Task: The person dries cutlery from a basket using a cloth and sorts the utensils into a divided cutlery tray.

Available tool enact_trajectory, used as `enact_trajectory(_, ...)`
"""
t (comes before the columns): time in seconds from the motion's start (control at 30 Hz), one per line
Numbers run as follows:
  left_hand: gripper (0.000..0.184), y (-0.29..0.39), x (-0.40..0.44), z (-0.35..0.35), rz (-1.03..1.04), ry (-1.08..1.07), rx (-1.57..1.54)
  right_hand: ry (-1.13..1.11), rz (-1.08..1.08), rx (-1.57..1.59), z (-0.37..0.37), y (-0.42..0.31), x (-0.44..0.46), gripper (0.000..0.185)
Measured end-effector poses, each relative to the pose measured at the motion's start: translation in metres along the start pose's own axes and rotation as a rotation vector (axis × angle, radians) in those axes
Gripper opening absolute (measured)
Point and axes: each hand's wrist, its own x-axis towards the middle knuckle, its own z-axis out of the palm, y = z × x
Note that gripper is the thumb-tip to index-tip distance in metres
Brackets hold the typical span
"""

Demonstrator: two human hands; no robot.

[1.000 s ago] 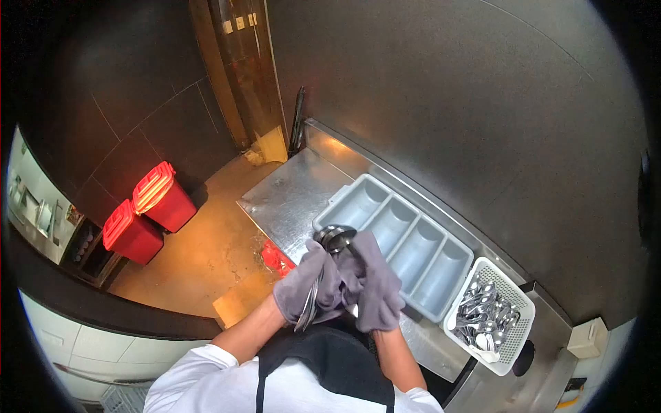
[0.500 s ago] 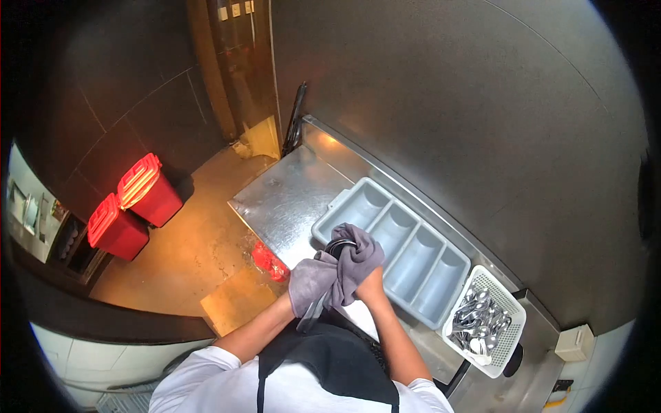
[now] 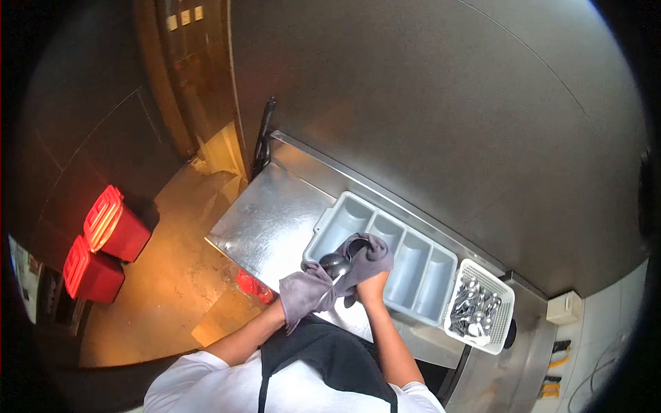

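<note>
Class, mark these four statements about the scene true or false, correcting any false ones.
1. A white perforated plastic basket beside the grey rectangular plastic tray holds metal spoons. True.
2. The tray has two compartments. False: it has four.
3. A shiny round-bowled metal utensil shows among purple-grey cloth near the right hand. True.
4. Two red lidded bins stand on the steel table. False: they stand on the brown floor.

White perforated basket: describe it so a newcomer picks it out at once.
Find the steel counter running along the dark wall; on it lies a long grey four-compartment tray. Just past the tray's right-hand end in the picture sits the smaller white basket. Unlike the tray, it has holes in its sides and a jumble of shiny spoons inside.
</note>
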Motion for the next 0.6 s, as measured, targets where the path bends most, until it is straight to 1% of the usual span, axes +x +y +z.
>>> enact_trajectory(0.03, 0.024, -0.005, 0.002, -0.007, 0.156, 0.087, 0.170, -0.028, -0.001, 0.077, 0.002, 0.010, 0.001, 0.031)
enact_trajectory(0.1, 0.027, 0.003, 0.005, -0.011, -0.115, -0.075, -0.210, -0.083, -0.011, 0.237, 0.003, 0.016, 0.004, 0.029)
enact_trajectory(0.13, 0.029, -0.004, 0.006, -0.009, -0.037, -0.121, -0.254, -0.205, 0.063, 0.364, -0.003, 0.009, 0.008, 0.027)
enact_trajectory(0.23, 0.032, -0.008, 0.003, 0.001, -0.042, -0.002, -0.316, -0.199, 0.107, 0.209, 0.006, 0.014, 0.011, 0.027)
enact_trajectory(0.27, 0.031, -0.009, -0.001, 0.004, -0.031, -0.025, -0.262, -0.145, 0.085, 0.121, 0.014, 0.013, 0.014, 0.027)
enact_trajectory(0.33, 0.029, -0.013, -0.004, 0.006, -0.008, -0.061, -0.145, 0.023, 0.116, 0.080, 0.030, 0.017, 0.014, 0.022)
enact_trajectory(0.37, 0.027, -0.016, -0.005, 0.003, -0.042, -0.028, -0.192, 0.109, 0.133, 0.062, 0.034, 0.018, 0.014, 0.020)
enact_trajectory(0.4, 0.025, -0.017, -0.006, -0.009, -0.075, 0.002, -0.239, 0.027, 0.374, 0.303, 0.034, 0.019, 0.010, 0.016)
enact_trajectory(0.43, 0.024, -0.019, -0.007, -0.015, -0.111, 0.031, -0.288, 0.076, 0.479, 0.513, 0.041, 0.019, 0.003, 0.016)
enact_trajectory(0.5, 0.026, -0.010, -0.035, 0.028, -0.246, 0.149, -0.415, 0.171, 0.691, 0.930, 0.071, 0.024, -0.020, 0.016)
enact_trajectory(0.53, 0.025, -0.005, -0.041, 0.030, -0.386, 0.144, -0.581, 0.198, 0.732, 1.070, 0.098, 0.046, -0.034, 0.023)
enact_trajectory(0.57, 0.024, 0.000, -0.046, 0.033, -0.530, 0.163, -0.745, 0.059, 0.832, 1.218, 0.098, 0.043, -0.043, 0.023)
enact_trajectory(0.6, 0.023, 0.005, -0.041, 0.017, -0.743, 0.120, -1.006, -0.087, 0.925, 1.365, 0.093, 0.035, -0.047, 0.023)
